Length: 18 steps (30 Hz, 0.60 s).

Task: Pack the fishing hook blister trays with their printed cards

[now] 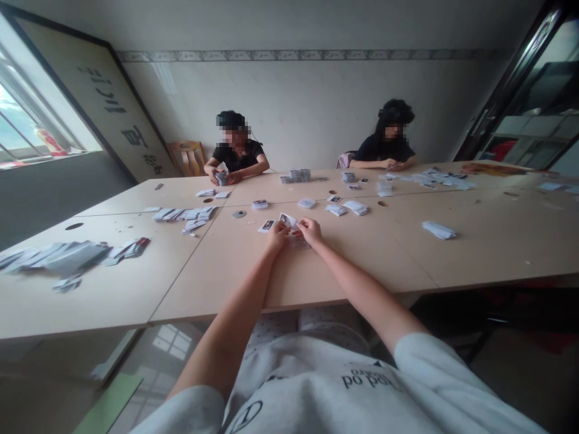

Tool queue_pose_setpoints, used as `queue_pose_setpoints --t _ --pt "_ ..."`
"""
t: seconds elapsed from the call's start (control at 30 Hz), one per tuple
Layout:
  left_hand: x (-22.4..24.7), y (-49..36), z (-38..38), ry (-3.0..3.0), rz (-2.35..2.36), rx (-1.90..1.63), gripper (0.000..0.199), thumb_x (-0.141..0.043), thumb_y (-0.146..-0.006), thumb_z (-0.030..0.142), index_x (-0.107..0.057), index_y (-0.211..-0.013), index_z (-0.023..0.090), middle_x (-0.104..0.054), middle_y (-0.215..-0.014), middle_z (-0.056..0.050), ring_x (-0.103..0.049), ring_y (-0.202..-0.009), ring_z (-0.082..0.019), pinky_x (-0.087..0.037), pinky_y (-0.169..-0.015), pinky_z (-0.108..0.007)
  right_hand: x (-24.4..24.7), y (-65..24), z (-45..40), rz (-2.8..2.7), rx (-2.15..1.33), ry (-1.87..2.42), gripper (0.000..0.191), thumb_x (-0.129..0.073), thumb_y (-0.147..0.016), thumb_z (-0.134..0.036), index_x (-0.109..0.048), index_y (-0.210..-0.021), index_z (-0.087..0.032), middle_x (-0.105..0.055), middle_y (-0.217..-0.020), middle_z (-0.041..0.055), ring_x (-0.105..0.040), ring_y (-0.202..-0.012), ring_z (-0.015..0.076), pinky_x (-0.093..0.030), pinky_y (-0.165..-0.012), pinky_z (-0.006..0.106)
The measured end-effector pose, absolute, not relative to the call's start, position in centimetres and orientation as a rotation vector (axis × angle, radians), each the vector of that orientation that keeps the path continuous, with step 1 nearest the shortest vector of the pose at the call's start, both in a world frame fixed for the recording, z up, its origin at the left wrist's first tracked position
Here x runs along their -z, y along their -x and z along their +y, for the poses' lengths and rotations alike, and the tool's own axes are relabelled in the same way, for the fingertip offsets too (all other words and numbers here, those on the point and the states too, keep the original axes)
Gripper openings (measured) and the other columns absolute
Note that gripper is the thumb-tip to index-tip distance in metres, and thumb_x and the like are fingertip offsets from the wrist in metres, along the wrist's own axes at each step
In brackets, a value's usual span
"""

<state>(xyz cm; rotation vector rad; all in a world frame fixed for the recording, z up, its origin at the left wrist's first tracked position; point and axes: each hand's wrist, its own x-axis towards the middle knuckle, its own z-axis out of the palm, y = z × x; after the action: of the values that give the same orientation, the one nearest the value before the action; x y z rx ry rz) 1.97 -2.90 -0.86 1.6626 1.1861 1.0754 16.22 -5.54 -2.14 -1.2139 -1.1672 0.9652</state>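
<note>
Over the near middle of the table, my left hand [278, 232] pinches a white card [289, 220] with a dark picture on it. My right hand [310, 230] is closed at the card's right edge, its fingertips pressed together there. Just left of my left hand lies another picture card [266, 226], flat on the wood. Below my fingers, a low pile of cards [298, 243] is partly covered by the hands. Small stacks of cards stand beyond, among them a white stack [306, 204] and a stack with a dark top [260, 205].
Paper slips [67, 258] spread over the left of the long table [217, 277]. More white stacks [356, 207] and a bundle [438, 230] lie to the right. Two people [239, 154] [384, 147] sit across, handling cards. Round holes [75, 226] pierce the tabletop.
</note>
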Motion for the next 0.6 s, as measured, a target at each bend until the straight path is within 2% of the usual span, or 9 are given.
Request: queue_pose_setpoints --t 0.43,0.6 --pt "0.64 -2.14 -3.32 -1.524 1.131 -1.080 0.030 -0.062 -0.095 0.034 -0.062 -0.117 0.013 -0.066 -0.110 -0.008 -0.066 -0.093 -0.018 -0.059 -0.080 -0.036 2.17 -16.22 -5.52 -1.222 -0.952 1.242 0.029 -0.061 -0.098 -0.034 -0.061 -0.119 -0.015 -0.066 -0.111 0.0072 -0.067 -0.090 0.0172 -0.059 -0.077 0.035" --pt "0.55 -2.10 -3.88 -1.510 1.092 -1.068 0.030 -0.062 -0.096 0.034 -0.062 -0.116 0.013 -0.066 -0.108 -0.008 -0.066 -0.090 -0.017 -0.059 -0.078 -0.035 1.96 -16.40 -5.78 -1.286 -0.978 1.236 0.026 -0.062 -0.098 -0.034 -0.064 -0.113 -0.014 -0.067 -0.106 0.0060 -0.067 -0.086 0.0160 -0.059 -0.076 0.033"
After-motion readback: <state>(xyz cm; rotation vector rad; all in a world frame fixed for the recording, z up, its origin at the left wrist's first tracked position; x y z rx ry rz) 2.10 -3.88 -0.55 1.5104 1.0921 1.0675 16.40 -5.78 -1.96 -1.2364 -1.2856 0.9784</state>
